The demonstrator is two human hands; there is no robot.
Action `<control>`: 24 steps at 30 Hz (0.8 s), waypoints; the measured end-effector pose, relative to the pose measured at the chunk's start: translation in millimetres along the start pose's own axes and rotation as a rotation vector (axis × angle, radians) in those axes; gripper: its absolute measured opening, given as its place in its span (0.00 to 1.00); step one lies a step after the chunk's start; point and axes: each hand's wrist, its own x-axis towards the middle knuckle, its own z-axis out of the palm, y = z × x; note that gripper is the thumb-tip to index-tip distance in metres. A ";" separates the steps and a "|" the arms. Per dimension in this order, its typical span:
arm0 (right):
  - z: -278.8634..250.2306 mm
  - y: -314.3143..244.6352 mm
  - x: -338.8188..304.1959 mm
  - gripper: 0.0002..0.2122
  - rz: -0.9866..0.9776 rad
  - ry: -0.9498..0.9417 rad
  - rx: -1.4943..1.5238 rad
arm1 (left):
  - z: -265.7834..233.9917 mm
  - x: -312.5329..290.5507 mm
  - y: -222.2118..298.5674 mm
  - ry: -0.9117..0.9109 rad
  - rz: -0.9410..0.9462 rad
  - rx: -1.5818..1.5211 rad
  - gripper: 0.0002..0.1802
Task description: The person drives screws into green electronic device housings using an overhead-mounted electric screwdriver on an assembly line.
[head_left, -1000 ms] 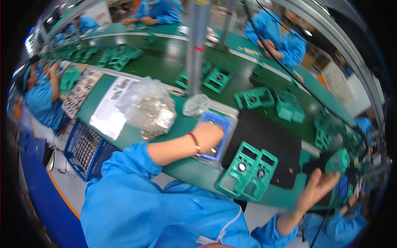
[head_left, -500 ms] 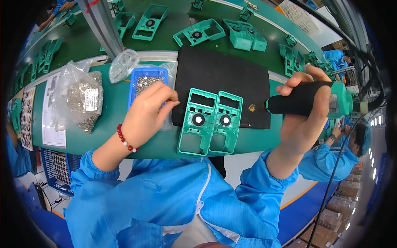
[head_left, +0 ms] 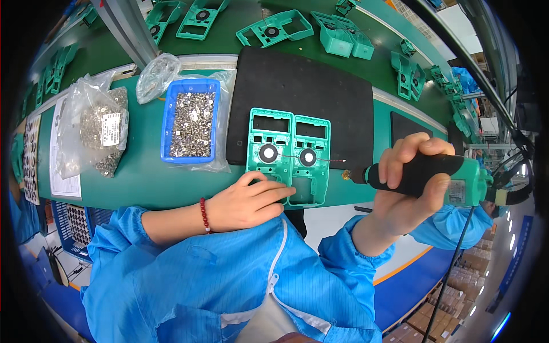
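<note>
Two joined-looking green plastic housings (head_left: 290, 127), each with a round black speaker with a white centre (head_left: 307, 156), lie side by side at the near edge of a black mat. A thin dark red wire (head_left: 329, 159) runs across them to the right. My left hand (head_left: 249, 201) rests over the lower part of the left housing, fingers stretched out and nothing visible in them. My right hand (head_left: 409, 177) is wrapped round an electric screwdriver (head_left: 426, 173) with a black grip and green rear end. Its brass-coloured tip (head_left: 346, 175) points left, just right of the housings.
A blue tray (head_left: 165, 137) of small screws stands left of the black mat (head_left: 303, 74). Beside it lie a plastic bag of metal parts (head_left: 103, 126) and a paper sheet (head_left: 63, 171). Across the far green belt lie several housings (head_left: 274, 31). A cable (head_left: 457, 257) hangs at right.
My left hand has moved from beside the screw tray down to the left housing, its fingers now stretched out. The screwdriver has come lower, its tip nearer the housings. The whole view has shifted slightly.
</note>
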 end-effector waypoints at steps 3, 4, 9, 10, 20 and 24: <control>2.1 2.0 -7.8 0.24 0.020 0.038 -0.060 | 6.4 3.1 0.1 0.001 0.035 0.037 0.06; 3.2 2.6 -9.9 0.24 0.021 0.057 -0.073 | 6.3 4.0 0.3 -0.002 0.034 0.036 0.06; 13.7 7.5 -18.6 0.25 0.022 0.077 -0.159 | -18.3 18.5 0.9 0.161 -0.231 -0.146 0.07; 23.5 6.3 -18.7 0.25 0.044 0.098 -0.138 | -23.8 25.4 -1.0 0.211 -0.286 -0.194 0.08; 33.5 11.8 -26.3 0.23 0.108 -0.101 0.176 | -11.5 32.5 -8.2 0.360 -0.353 -0.408 0.08; 36.0 21.8 -30.2 0.21 0.071 -0.185 0.255 | -9.1 33.3 -9.3 0.390 -0.425 -0.415 0.10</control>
